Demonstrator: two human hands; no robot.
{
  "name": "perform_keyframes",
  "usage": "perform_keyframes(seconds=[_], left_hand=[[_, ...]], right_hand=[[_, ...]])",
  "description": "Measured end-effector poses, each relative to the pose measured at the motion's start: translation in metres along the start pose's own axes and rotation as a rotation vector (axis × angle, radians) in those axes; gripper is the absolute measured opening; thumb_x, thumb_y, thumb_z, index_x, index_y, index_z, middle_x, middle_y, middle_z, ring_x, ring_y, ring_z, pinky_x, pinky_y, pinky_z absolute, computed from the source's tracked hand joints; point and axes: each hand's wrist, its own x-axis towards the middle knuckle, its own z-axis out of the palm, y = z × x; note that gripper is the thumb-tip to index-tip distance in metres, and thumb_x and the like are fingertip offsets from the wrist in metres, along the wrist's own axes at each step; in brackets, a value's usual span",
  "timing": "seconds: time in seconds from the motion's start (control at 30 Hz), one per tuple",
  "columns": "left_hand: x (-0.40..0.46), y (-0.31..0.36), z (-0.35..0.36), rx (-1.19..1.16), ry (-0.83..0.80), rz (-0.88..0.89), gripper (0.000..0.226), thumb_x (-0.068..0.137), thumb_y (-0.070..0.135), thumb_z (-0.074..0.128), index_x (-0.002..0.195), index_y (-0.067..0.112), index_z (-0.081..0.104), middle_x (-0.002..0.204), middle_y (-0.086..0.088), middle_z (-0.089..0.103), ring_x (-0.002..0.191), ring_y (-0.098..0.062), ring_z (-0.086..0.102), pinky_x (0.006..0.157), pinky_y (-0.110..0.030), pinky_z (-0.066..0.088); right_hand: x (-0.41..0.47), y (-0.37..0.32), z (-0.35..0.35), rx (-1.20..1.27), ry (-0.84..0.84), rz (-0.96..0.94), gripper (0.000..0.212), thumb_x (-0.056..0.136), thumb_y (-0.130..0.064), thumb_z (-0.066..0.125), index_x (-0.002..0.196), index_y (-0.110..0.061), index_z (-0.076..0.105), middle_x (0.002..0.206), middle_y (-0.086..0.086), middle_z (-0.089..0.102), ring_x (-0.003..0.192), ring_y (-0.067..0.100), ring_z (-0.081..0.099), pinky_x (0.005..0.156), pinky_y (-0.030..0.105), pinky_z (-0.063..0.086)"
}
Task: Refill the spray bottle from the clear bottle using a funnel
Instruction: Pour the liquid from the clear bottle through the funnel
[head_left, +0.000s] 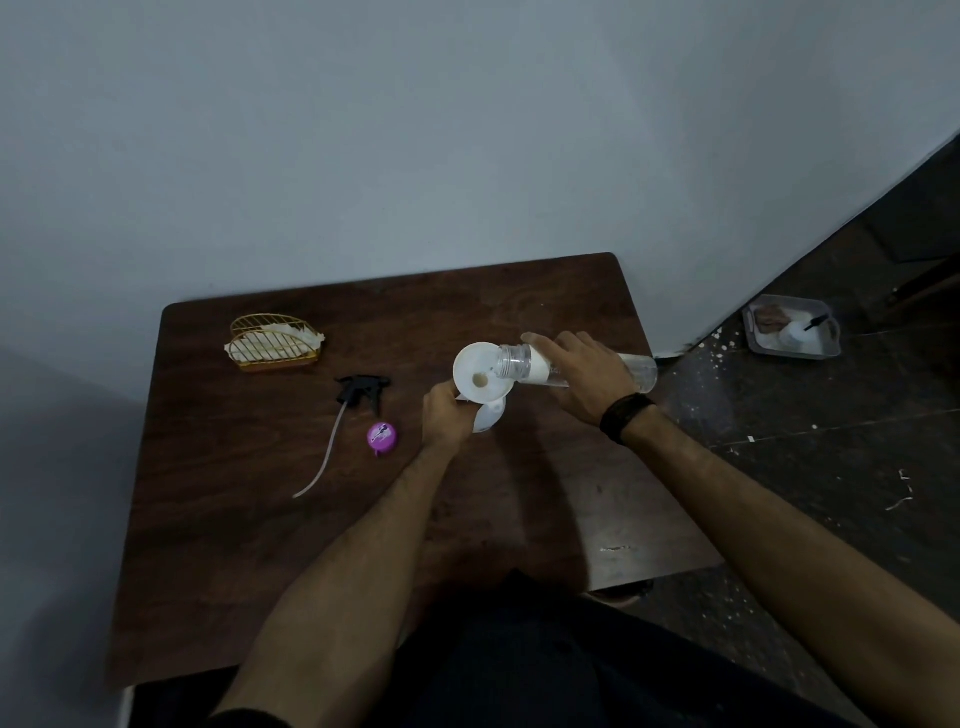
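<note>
A white funnel (479, 373) sits in the neck of the white spray bottle (489, 417), which stands on the dark wooden table (260, 519). My left hand (447, 418) is wrapped around the spray bottle just under the funnel. My right hand (584, 374) grips the clear bottle (519, 362), which lies nearly level with its open mouth over the funnel's rim. The bottle's far end (641, 371) sticks out past my hand. The black spray head (361, 391) with its long dip tube lies on the table to the left.
A purple cap (382, 436) lies near the spray head. A gold wire holder (275, 343) with white cloth stands at the back left. On the dark floor to the right sits a grey tray (792, 332). A pale wall rises behind the table.
</note>
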Motion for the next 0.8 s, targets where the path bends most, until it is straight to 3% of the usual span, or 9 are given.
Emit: perform_keyframes(seconds=[0.37,0.5,0.6,0.7,0.8], left_hand=[[0.0045,-0.0051,0.0030,-0.013,-0.001,-0.015,0.013,0.079,0.011,0.078,0.086,0.001,0.075,0.085,-0.014,0.076,0.086,-0.023,0.070,0.068,-0.029,0.049],[0.0036,-0.0025,-0.0001,-0.019,-0.036,-0.014,0.016,0.078,0.016,0.078,0.086,0.003,0.074,0.084,-0.012,0.075,0.084,-0.017,0.068,0.066,-0.026,0.043],[0.0022,-0.0003,-0.0017,-0.019,-0.037,-0.005,0.025,0.074,0.026,0.077,0.087,0.004,0.076,0.085,-0.010,0.076,0.083,-0.013,0.067,0.065,-0.026,0.044],[0.0017,-0.0001,-0.0018,-0.019,-0.043,-0.019,0.017,0.079,0.014,0.078,0.091,0.002,0.076,0.089,-0.014,0.076,0.087,-0.018,0.068,0.069,-0.026,0.045],[0.0007,0.0010,-0.0037,-0.037,-0.047,-0.045,0.029,0.074,0.027,0.073,0.089,0.001,0.075,0.089,-0.015,0.076,0.088,-0.020,0.069,0.070,-0.031,0.050]], right_hand=[[0.0066,0.0022,-0.0017,-0.032,0.020,-0.003,0.073,0.078,-0.019,0.073,0.142,-0.030,0.039,0.106,0.004,0.057,0.097,0.024,0.054,0.085,0.043,0.050],[0.0055,0.0021,-0.0005,-0.027,0.013,-0.005,0.074,0.077,-0.018,0.074,0.141,-0.029,0.040,0.107,0.005,0.057,0.098,0.025,0.055,0.087,0.045,0.050],[0.0046,0.0017,0.0001,-0.033,0.009,-0.002,0.074,0.077,-0.020,0.076,0.141,-0.028,0.040,0.108,0.006,0.058,0.099,0.026,0.055,0.089,0.046,0.050],[0.0044,0.0018,0.0002,-0.039,0.018,0.001,0.074,0.076,-0.020,0.077,0.140,-0.029,0.041,0.107,0.005,0.058,0.099,0.025,0.056,0.089,0.047,0.050],[0.0043,0.0017,-0.0005,-0.036,0.022,-0.002,0.072,0.077,-0.022,0.076,0.139,-0.029,0.041,0.108,0.004,0.057,0.099,0.025,0.055,0.089,0.046,0.050]])
